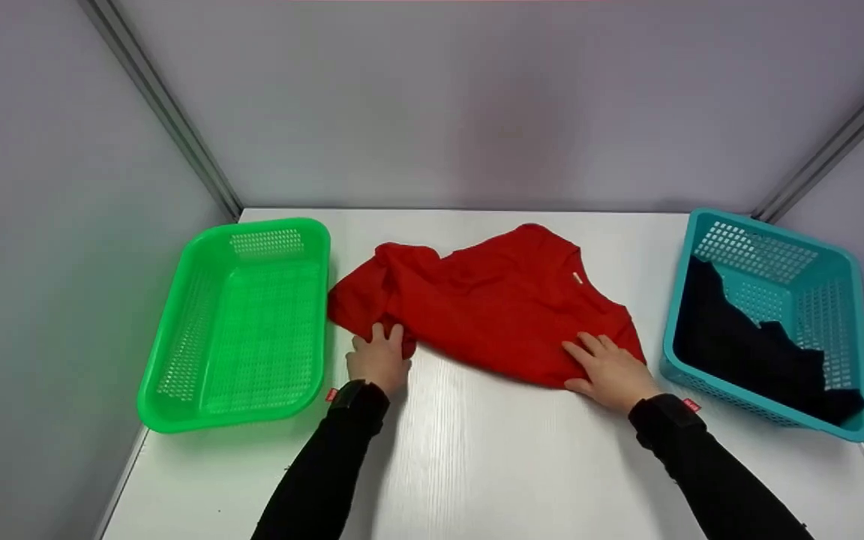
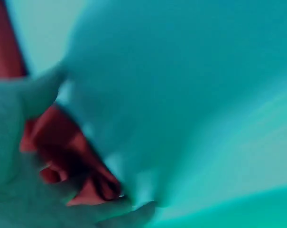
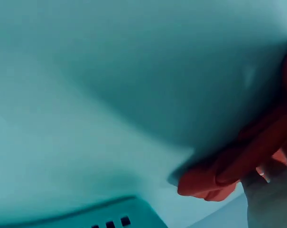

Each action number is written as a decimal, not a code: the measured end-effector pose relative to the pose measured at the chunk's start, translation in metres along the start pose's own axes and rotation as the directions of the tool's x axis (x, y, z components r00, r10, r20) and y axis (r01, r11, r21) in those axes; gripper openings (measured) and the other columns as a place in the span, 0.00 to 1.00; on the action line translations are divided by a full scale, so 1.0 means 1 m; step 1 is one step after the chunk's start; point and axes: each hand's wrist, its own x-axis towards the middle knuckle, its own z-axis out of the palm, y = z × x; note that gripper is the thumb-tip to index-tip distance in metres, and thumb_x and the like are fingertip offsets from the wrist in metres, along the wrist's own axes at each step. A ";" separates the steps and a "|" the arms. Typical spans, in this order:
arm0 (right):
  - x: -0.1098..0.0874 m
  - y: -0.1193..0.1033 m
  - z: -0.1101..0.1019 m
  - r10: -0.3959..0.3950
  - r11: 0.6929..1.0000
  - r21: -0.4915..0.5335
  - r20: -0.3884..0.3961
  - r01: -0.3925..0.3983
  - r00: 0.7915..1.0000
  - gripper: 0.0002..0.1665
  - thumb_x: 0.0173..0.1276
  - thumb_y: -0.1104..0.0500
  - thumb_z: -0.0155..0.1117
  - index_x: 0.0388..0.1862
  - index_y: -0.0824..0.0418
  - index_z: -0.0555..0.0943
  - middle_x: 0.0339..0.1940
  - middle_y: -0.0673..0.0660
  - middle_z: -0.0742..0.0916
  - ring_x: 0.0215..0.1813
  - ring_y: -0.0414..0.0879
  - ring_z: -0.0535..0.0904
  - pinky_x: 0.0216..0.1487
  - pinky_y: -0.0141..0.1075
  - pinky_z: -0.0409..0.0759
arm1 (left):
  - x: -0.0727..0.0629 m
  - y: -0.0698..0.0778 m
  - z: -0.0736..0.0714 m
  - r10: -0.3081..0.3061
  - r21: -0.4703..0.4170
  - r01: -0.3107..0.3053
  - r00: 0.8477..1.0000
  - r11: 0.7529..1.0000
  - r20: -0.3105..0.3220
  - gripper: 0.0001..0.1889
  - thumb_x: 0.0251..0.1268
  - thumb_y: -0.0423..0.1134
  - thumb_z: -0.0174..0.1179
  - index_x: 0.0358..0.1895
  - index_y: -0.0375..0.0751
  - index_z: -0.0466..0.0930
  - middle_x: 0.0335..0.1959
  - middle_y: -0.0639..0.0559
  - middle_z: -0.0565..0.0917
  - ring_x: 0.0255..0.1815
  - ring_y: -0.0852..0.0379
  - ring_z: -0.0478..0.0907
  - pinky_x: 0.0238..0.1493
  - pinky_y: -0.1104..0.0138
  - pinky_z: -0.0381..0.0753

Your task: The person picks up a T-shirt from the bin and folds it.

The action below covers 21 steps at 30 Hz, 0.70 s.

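A red garment (image 1: 507,300) with a neckline and a small white label lies spread and wrinkled on the white table. My left hand (image 1: 379,361) touches its lower left part with the fingers reaching forward. In the left wrist view, red cloth (image 2: 67,152) bunches beside the fingers, and the thumb (image 2: 41,90) stands apart from them. On the lower right edge, near the neckline, my right hand (image 1: 612,375) rests with its fingers spread over the fabric. The right wrist view has the folded red edge (image 3: 214,180) next to the fingertips.
A green basket (image 1: 319,330) stands at the left, close to the garment's left end. At the right, a blue basket (image 1: 856,322) holds black cloth (image 1: 747,345). Grey walls (image 1: 432,105) enclose the table (image 1: 477,465) at the back and sides.
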 end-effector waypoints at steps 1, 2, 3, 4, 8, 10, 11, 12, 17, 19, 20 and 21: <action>0.000 0.002 0.001 0.009 1.000 -0.027 -0.037 -0.010 0.999 0.35 0.70 0.51 0.73 0.70 0.66 0.76 0.65 0.72 0.79 0.61 0.72 0.76 0.58 0.62 0.80 | 0.001 -0.003 0.005 0.031 0.030 -0.029 0.997 0.999 -0.073 0.18 0.68 0.40 0.68 0.54 0.40 0.72 0.49 0.38 0.75 0.46 0.32 0.78 0.37 0.47 0.84; -0.001 0.003 0.003 0.019 0.998 -0.053 -0.073 -0.023 0.997 0.32 0.69 0.54 0.74 0.66 0.67 0.77 0.59 0.72 0.80 0.54 0.70 0.79 0.51 0.60 0.84 | 0.003 -0.005 0.009 0.063 0.060 -0.056 0.989 0.997 -0.136 0.14 0.69 0.37 0.67 0.49 0.39 0.72 0.44 0.38 0.76 0.42 0.34 0.79 0.35 0.50 0.84; -0.002 0.004 0.003 0.031 0.997 -0.073 -0.108 -0.039 0.994 0.27 0.69 0.57 0.74 0.62 0.68 0.78 0.52 0.72 0.81 0.47 0.68 0.81 0.44 0.59 0.86 | 0.005 -0.008 0.012 0.094 0.091 -0.078 0.977 0.993 -0.192 0.12 0.68 0.33 0.66 0.46 0.38 0.72 0.40 0.39 0.77 0.38 0.36 0.80 0.32 0.52 0.84; -0.003 0.005 0.005 0.050 0.995 -0.084 -0.134 -0.062 0.990 0.23 0.68 0.60 0.73 0.57 0.69 0.78 0.45 0.71 0.80 0.40 0.66 0.81 0.37 0.57 0.86 | 0.006 -0.011 0.014 0.121 0.109 -0.097 0.964 0.989 -0.237 0.10 0.67 0.29 0.65 0.43 0.38 0.72 0.36 0.39 0.78 0.35 0.37 0.79 0.30 0.53 0.84; -0.005 0.010 0.004 0.160 0.987 -0.007 -0.155 -0.163 0.975 0.10 0.71 0.69 0.66 0.45 0.67 0.74 0.28 0.67 0.78 0.25 0.65 0.81 0.26 0.57 0.83 | 0.015 -0.017 0.007 0.150 0.097 -0.124 0.930 0.988 -0.336 0.10 0.64 0.22 0.61 0.44 0.35 0.73 0.33 0.37 0.80 0.35 0.37 0.79 0.31 0.53 0.83; -0.005 0.012 -0.001 0.231 0.970 0.110 -0.136 -0.217 0.963 0.08 0.73 0.69 0.62 0.44 0.67 0.72 0.26 0.69 0.81 0.28 0.68 0.83 0.29 0.59 0.83 | 0.020 -0.016 -0.008 0.129 0.066 -0.112 0.916 0.992 -0.380 0.11 0.65 0.22 0.60 0.46 0.35 0.74 0.36 0.36 0.81 0.38 0.35 0.78 0.36 0.51 0.83; -0.004 0.014 -0.005 0.266 0.955 0.175 -0.136 -0.242 0.954 0.09 0.73 0.68 0.62 0.45 0.67 0.71 0.27 0.71 0.82 0.30 0.69 0.84 0.31 0.60 0.83 | 0.024 -0.014 -0.018 0.110 0.051 -0.098 0.909 0.994 -0.401 0.10 0.66 0.23 0.60 0.47 0.36 0.74 0.37 0.37 0.82 0.40 0.35 0.78 0.39 0.50 0.82; -0.003 0.015 -0.009 0.300 0.935 0.240 -0.141 -0.261 0.943 0.10 0.73 0.67 0.63 0.47 0.67 0.71 0.28 0.72 0.84 0.32 0.70 0.84 0.32 0.59 0.82 | 0.028 -0.012 -0.028 0.092 0.035 -0.086 0.899 0.996 -0.429 0.10 0.67 0.24 0.60 0.48 0.36 0.75 0.39 0.38 0.82 0.42 0.35 0.78 0.42 0.49 0.80; 0.007 0.012 -0.039 0.405 0.821 0.513 -0.214 -0.251 0.889 0.18 0.76 0.64 0.64 0.59 0.65 0.69 0.37 0.69 0.83 0.37 0.61 0.80 0.36 0.44 0.77 | 0.043 0.002 -0.083 -0.045 -0.134 -0.041 0.815 0.990 -0.578 0.04 0.75 0.31 0.57 0.47 0.39 0.78 0.46 0.40 0.80 0.49 0.38 0.73 0.47 0.50 0.73; 0.010 0.006 -0.054 0.424 0.789 0.575 -0.256 -0.216 0.869 0.18 0.77 0.63 0.63 0.61 0.65 0.71 0.43 0.67 0.82 0.42 0.56 0.78 0.41 0.38 0.74 | 0.047 0.005 -0.100 -0.125 -0.276 -0.059 0.789 0.959 -0.602 0.05 0.77 0.30 0.53 0.46 0.38 0.78 0.51 0.40 0.77 0.45 0.39 0.74 0.45 0.53 0.76; 0.011 0.003 -0.062 0.439 0.777 0.597 -0.289 -0.198 0.851 0.18 0.77 0.62 0.63 0.61 0.65 0.73 0.44 0.66 0.82 0.43 0.55 0.77 0.42 0.36 0.73 | 0.048 0.006 -0.107 -0.168 -0.356 -0.071 0.785 0.932 -0.597 0.06 0.78 0.30 0.50 0.47 0.38 0.77 0.53 0.39 0.75 0.41 0.39 0.75 0.42 0.54 0.77; 0.011 0.001 -0.070 0.456 0.770 0.611 -0.329 -0.181 0.827 0.17 0.77 0.62 0.63 0.61 0.65 0.75 0.46 0.66 0.83 0.45 0.55 0.77 0.43 0.35 0.72 | 0.049 0.007 -0.112 -0.211 -0.437 -0.082 0.787 0.896 -0.580 0.07 0.78 0.29 0.48 0.47 0.37 0.77 0.55 0.39 0.73 0.39 0.39 0.75 0.39 0.55 0.78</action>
